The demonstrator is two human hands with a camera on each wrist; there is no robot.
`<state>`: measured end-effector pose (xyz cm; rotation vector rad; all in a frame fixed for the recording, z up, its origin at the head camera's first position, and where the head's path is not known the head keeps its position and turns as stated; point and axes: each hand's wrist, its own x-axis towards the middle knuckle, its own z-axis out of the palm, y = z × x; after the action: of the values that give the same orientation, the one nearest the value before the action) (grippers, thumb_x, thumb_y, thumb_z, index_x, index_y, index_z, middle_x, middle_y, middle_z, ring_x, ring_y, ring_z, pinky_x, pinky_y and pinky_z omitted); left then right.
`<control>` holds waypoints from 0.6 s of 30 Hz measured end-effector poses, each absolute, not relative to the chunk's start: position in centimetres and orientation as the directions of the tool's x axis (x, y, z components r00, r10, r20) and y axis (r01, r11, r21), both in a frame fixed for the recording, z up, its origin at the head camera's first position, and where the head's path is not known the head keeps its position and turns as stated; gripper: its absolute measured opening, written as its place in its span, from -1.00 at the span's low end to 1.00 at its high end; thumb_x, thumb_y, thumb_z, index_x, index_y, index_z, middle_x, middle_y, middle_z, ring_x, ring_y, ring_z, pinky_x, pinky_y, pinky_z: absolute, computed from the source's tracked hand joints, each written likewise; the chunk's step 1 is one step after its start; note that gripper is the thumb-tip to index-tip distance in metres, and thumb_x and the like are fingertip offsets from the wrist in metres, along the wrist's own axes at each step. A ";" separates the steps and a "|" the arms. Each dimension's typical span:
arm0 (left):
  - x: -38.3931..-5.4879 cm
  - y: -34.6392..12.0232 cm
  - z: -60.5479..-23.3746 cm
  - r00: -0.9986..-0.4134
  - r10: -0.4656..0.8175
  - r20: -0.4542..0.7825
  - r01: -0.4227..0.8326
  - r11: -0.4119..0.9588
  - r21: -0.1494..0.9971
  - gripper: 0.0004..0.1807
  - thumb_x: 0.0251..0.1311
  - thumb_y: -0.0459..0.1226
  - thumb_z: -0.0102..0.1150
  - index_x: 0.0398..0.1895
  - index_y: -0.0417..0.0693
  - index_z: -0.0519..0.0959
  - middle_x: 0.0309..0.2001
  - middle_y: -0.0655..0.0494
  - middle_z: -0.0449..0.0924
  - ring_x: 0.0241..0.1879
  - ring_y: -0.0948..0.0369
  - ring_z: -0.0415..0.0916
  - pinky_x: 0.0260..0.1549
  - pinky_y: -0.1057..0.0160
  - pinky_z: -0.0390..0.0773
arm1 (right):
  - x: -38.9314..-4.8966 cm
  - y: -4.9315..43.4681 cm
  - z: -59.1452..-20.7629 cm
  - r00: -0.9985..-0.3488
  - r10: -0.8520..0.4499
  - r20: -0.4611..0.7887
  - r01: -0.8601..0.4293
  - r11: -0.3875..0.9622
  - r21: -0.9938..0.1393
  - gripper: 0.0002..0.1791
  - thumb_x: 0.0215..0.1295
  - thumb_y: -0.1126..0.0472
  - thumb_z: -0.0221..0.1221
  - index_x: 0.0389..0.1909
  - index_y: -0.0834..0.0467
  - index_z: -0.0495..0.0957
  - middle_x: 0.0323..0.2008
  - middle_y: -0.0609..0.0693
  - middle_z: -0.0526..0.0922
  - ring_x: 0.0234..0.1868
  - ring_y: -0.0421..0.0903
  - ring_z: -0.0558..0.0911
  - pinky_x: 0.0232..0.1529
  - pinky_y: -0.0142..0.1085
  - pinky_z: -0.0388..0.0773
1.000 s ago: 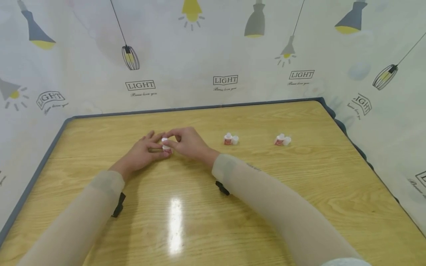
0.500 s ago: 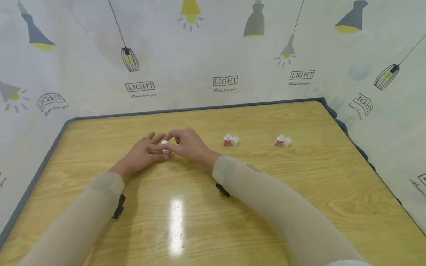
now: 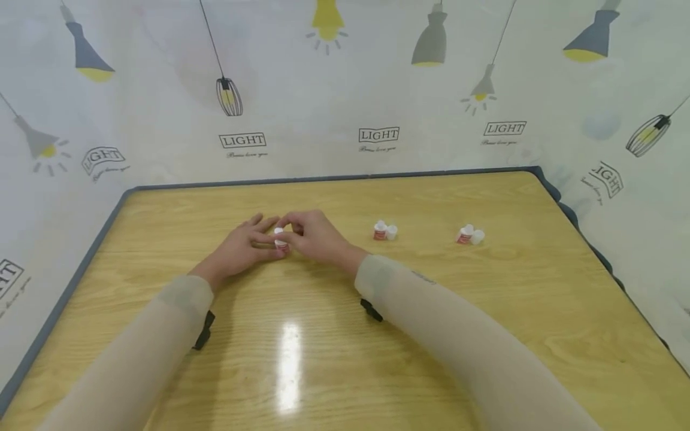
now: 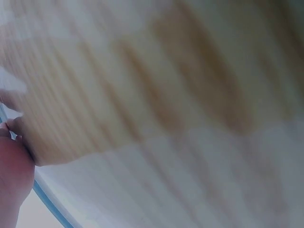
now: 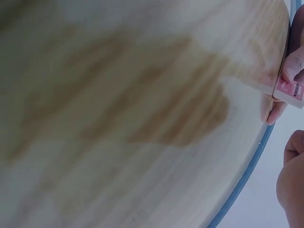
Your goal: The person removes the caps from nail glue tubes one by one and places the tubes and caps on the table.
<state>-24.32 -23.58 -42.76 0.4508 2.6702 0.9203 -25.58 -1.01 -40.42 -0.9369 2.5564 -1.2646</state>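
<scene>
A small white bottle with a red label (image 3: 282,245) stands on the wooden table between my two hands. My left hand (image 3: 237,248) grips its lower part between thumb and fingers, the other fingers spread over the tabletop. From the right, my right hand (image 3: 319,236) pinches the white cap (image 3: 278,231) at the bottle's top with thumb and forefinger. In the right wrist view the bottle's label (image 5: 290,90) shows a barcode, with a thumb over part of it. Only a bit of the left hand (image 4: 14,175) enters the left wrist view; no bottle shows there.
Two more such bottles stand to the right, one nearer (image 3: 380,230) and one farther (image 3: 465,234). Each has a loose white cap beside it, a near cap (image 3: 392,232) and a far cap (image 3: 477,237). A dark edge strip (image 3: 323,178) borders the table (image 3: 345,353) along the wall.
The head view has swung slightly left, so everything sits farther right in it. Both hands stay at the same bottle; the right fingertips have shifted slightly at its top.
</scene>
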 end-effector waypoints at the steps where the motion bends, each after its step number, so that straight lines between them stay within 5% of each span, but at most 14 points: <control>1: -24.3 -23.6 -42.7 -0.912 0.377 -0.158 0.198 0.745 0.637 -0.47 0.38 0.10 0.37 0.33 0.15 0.67 0.73 0.08 0.07 0.76 -0.21 -0.35 0.56 -0.58 -0.29 | -25.6 -1.0 -40.5 -0.792 -0.593 0.143 -0.473 0.449 -0.758 -0.79 0.56 0.16 0.26 0.05 0.15 0.73 -0.63 -0.10 0.34 -0.61 -0.23 0.24 -0.52 -0.45 0.20; 10: -24.4 -23.5 -42.8 -0.915 0.374 -0.153 0.194 0.737 0.648 -0.47 0.35 0.08 0.41 0.32 0.15 0.68 0.72 0.09 0.09 0.76 -0.19 -0.35 0.57 -0.57 -0.28 | -25.9 -0.6 -40.4 -0.824 -0.555 0.113 -0.428 0.481 -0.766 -0.76 0.47 0.01 0.36 0.00 0.04 0.72 -0.60 -0.12 0.26 -0.60 -0.21 0.17 -0.53 -0.42 0.12; 18: -24.4 -23.5 -42.9 -0.907 0.394 -0.146 0.216 0.735 0.643 -0.48 0.36 0.06 0.40 0.33 0.14 0.67 0.72 0.01 0.08 0.76 -0.21 -0.37 0.64 -0.44 -0.38 | -26.0 -0.7 -40.8 -0.791 -0.597 0.135 -0.453 0.421 -0.786 -0.81 0.53 0.15 0.30 0.03 0.13 0.72 -0.61 -0.13 0.27 -0.59 -0.23 0.22 -0.51 -0.44 0.19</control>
<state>-24.37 -23.52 -42.88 0.4789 2.6653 0.9378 -26.03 -0.71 -40.78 -0.9344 2.5059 -1.3067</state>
